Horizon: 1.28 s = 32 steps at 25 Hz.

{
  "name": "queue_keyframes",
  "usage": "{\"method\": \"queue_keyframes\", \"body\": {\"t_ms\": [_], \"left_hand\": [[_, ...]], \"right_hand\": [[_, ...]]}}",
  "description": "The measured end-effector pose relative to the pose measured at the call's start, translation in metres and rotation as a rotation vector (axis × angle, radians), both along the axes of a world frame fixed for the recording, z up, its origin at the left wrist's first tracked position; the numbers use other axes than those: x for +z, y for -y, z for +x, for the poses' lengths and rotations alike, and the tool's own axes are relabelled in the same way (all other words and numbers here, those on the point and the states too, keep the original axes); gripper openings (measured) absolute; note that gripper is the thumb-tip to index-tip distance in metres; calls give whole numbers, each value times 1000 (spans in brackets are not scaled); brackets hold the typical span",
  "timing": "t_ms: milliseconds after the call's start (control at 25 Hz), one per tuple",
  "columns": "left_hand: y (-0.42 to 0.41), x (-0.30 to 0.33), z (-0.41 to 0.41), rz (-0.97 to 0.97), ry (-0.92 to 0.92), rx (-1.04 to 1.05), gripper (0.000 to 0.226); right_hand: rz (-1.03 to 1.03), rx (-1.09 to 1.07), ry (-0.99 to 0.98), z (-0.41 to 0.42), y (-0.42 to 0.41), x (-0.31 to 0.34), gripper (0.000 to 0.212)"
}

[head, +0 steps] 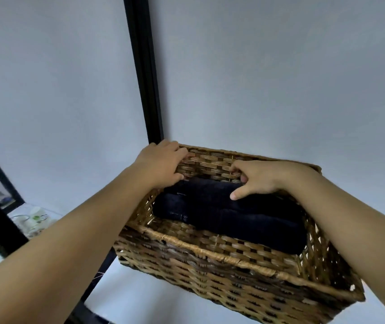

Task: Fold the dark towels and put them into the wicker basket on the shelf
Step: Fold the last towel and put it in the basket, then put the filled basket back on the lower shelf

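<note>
Head view: our left hand (161,163) and right hand (260,177) tuck, fingers curled, folded dark towels (229,215) beneath them into the wicker basket (210,258); perhaps nothing remains.

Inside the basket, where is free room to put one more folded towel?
A bare strip of basket floor lies between the dark towels and the near wall. The far side is crowded: left hand and right hand work there.

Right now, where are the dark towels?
In the head view, the dark towels lie inside the wicker basket, toward its far wall, under the right hand and beside the left hand.
</note>
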<state>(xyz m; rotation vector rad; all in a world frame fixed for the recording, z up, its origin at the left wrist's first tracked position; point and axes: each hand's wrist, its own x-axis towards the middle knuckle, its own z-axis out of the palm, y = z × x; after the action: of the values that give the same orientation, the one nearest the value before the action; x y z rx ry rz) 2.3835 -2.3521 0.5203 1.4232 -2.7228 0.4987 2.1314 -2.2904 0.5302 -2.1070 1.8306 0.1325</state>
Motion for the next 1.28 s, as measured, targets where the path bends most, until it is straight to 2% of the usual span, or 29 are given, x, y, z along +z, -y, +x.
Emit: {"method": "queue_keyframes", "body": {"t_ms": [80,200,320,360,440,560,600,760,920,1080,1280], "left_hand": [[-12,0,21,-27,-94,150,62],[-32,-12,42,74,-174,371,65],[-46,-19,51,252,-309,502,50],[-48,-14,52,317,-399,516,43],[-51,-7,55,440,-534,530,35],[-74,1,57,571,-671,527,41],[-83,1,60,620,-744,525,42],[-122,-4,82,827,-1065,545,40],[-183,-14,102,1028,-1370,444,46],[-245,-21,124,1103,-1511,355,57],[-308,-25,155,1079,-1445,378,63]], "right_hand": [[-56,12,-38,-5,-16,3,85],[-253,-34,-40,-24,-44,3,87],[-366,-204,88,-46,-79,-7,99],[-363,-299,185,-51,-94,-13,99],[-309,-504,445,-59,-121,-25,84],[-166,-776,1034,-58,-161,-31,41],[-157,-834,1162,-54,-172,-32,31],[-246,-913,1373,-40,-216,-36,27],[-241,-972,1634,-20,-275,-41,30],[-259,-990,1684,4,-341,-44,31],[-334,-971,1619,46,-428,-44,29]]}}
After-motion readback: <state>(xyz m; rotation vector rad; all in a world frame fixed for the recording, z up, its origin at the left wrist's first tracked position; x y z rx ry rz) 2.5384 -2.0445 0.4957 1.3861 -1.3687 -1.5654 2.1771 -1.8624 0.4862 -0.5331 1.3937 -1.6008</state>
